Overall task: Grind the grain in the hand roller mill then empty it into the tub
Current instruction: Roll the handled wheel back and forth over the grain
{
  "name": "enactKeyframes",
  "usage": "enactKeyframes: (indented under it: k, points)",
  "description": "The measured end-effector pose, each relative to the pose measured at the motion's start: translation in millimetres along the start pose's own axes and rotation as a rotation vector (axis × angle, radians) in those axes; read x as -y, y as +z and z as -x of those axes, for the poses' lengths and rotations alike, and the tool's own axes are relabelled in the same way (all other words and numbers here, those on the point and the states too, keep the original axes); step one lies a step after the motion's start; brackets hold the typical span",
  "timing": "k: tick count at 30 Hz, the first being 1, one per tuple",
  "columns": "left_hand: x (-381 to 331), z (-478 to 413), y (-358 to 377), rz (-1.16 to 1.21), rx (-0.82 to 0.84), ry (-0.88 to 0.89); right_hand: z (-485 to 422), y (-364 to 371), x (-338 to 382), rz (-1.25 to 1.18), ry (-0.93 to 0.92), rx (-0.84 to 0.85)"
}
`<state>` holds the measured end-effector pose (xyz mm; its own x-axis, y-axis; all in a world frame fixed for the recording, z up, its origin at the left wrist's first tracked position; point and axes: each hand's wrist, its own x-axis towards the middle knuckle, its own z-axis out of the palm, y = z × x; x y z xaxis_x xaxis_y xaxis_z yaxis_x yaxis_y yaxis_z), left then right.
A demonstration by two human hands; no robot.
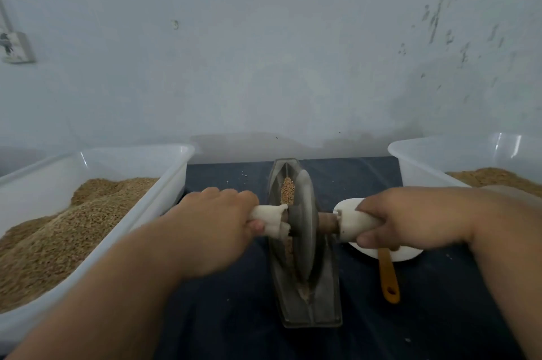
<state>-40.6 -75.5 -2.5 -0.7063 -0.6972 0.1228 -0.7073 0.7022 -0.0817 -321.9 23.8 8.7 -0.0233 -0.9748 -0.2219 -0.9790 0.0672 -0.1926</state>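
The hand roller mill [311,309] sits at the centre of the dark blue table surface [228,315], its metal wheel [305,230] standing upright in the boat-shaped trough. Grain [287,191] lies in the trough on the far side of the wheel. The left hand [217,221] grips the cloth-wrapped left handle [271,217]. The right hand [410,219] grips the white right handle [356,226]. A white tub [164,183] of grain stands to the left, and a second tub [416,166] to the right. A white dish [410,254] with a yellow-handled utensil [388,277] lies under the right hand.

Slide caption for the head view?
Left hand and right hand grip the handles of the roller mill, grain inside, left tub and right tub flanking.
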Motion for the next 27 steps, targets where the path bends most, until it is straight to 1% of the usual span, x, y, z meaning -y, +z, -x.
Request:
enactKeyframes:
  k: [2, 4, 6, 8, 12, 15, 18, 20, 22, 23, 25, 27]
  points:
    - [0.5, 9.4, -10.1, 0.061, 0.080, 0.019, 10.9, -7.5, 1.4, -0.059, -0.013, 0.096]
    - [1.6, 13.4, -14.9, 0.120, 0.120, 0.021, 15.8, -11.1, 2.2, -0.121, -0.037, 0.143]
    - [2.4, 10.4, -12.9, 0.141, 0.104, 0.022, 13.1, -9.9, 1.8, -0.136, -0.033, 0.148]
    - [3.3, 1.2, -4.7, 0.104, 0.042, 0.026, 5.1, -5.0, 0.5, -0.103, -0.010, 0.106]
    - [7.3, -24.0, 21.4, -0.074, -0.137, 0.004, -20.7, 10.9, -4.1, -0.023, 0.024, -0.105]
    - [6.0, -41.2, 42.0, -0.180, -0.273, -0.068, -45.1, 27.3, -6.7, 0.062, 0.036, -0.346]
    - [2.2, -50.1, 53.5, -0.160, -0.352, -0.128, -65.4, 42.8, -10.4, 0.255, 0.032, -0.619]
    - [2.5, -50.3, 56.8, -0.146, -0.354, -0.145, -72.1, 47.5, -12.5, 0.324, 0.022, -0.693]
    - [2.9, -46.6, 55.3, -0.127, -0.346, -0.128, -71.4, 46.8, -12.9, 0.303, 0.011, -0.672]
    - [2.5, -43.7, 51.9, -0.122, -0.328, -0.118, -68.0, 44.4, -12.8, 0.266, 0.007, -0.629]
    - [1.0, -36.2, 41.9, -0.134, -0.269, -0.098, -55.8, 36.1, -13.4, 0.152, 0.008, -0.470]
    - [-1.6, -26.1, 28.6, -0.154, -0.206, -0.066, -38.1, 24.2, -13.3, 0.029, 0.014, -0.264]
